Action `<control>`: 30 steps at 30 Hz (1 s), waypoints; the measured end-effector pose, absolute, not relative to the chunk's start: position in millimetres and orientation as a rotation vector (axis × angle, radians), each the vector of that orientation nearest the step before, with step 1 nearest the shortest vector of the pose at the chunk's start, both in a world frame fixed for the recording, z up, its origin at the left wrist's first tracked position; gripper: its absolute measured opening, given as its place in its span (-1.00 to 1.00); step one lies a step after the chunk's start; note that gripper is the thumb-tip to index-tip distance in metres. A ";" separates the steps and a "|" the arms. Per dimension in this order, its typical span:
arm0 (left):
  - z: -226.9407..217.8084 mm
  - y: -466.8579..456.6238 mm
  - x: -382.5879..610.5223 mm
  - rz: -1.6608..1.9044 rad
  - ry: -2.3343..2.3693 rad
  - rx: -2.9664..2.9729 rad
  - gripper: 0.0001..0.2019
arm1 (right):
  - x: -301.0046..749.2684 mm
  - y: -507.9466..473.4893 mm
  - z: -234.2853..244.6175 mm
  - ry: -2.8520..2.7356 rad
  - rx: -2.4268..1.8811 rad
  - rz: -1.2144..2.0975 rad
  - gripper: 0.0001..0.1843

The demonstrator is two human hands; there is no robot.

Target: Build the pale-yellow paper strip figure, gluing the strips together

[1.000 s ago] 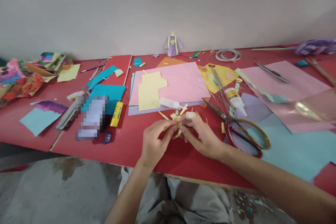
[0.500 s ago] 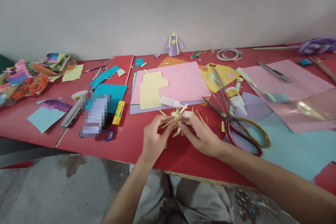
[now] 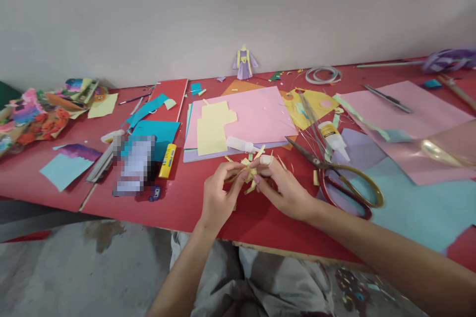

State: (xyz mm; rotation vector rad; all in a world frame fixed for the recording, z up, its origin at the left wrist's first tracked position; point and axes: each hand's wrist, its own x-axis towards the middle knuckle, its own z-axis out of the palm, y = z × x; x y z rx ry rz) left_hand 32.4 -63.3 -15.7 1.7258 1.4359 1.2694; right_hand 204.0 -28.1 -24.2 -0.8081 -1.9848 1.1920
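Both of my hands meet above the front part of the red table (image 3: pixel 178 203). My left hand (image 3: pixel 219 195) and my right hand (image 3: pixel 284 188) pinch a small bundle of yellow paper strips (image 3: pixel 248 174) between their fingertips. A pale bandage wraps one fingertip of my right hand. Just beyond the hands lie a small white glue bottle (image 3: pixel 241 145) and a stack of pink paper (image 3: pixel 256 115) with a yellow cut sheet (image 3: pixel 212 126) on it. Large scissors (image 3: pixel 336 176) with red and gold handles lie to the right of my right hand.
A yellow glue stick (image 3: pixel 166 160), teal paper (image 3: pixel 156 131) and a blurred-out object (image 3: pixel 134 164) lie left of my hands. A second glue bottle (image 3: pixel 332 138), thin wires, pink, lilac and light-blue sheets cover the right. A small paper doll (image 3: pixel 244 63) stands against the wall. Crumpled coloured paper (image 3: pixel 33 114) sits far left.
My hands have stayed in place, with the fingers shifting slightly on the yellow strips. The view has drifted a little.
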 end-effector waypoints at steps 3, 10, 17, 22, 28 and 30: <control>-16.0 -63.1 32.3 1.254 1.438 1.663 -0.86 | 203.6 -28.6 -23.5 -1.971 -0.793 1.214 -0.81; -12.8 -61.3 32.0 1.216 1.427 1.776 -0.88 | 203.3 -29.2 -23.7 -1.971 -0.806 1.193 -0.82; -12.9 -62.0 33.1 1.201 1.426 1.758 -0.89 | 203.1 -27.7 -21.0 -1.970 -0.871 1.142 -0.88; -11.7 -62.5 32.9 1.190 1.399 1.837 -0.89 | 202.6 -27.6 -22.6 -1.949 -0.871 1.132 -0.86; -9.7 -65.9 25.3 1.152 1.202 1.839 -0.71 | 203.5 -24.8 -21.2 -1.842 -0.870 1.193 -0.93; -9.4 -66.3 22.4 1.131 1.144 1.783 -0.65 | 203.9 -23.7 -21.0 -1.801 -0.880 1.240 -0.95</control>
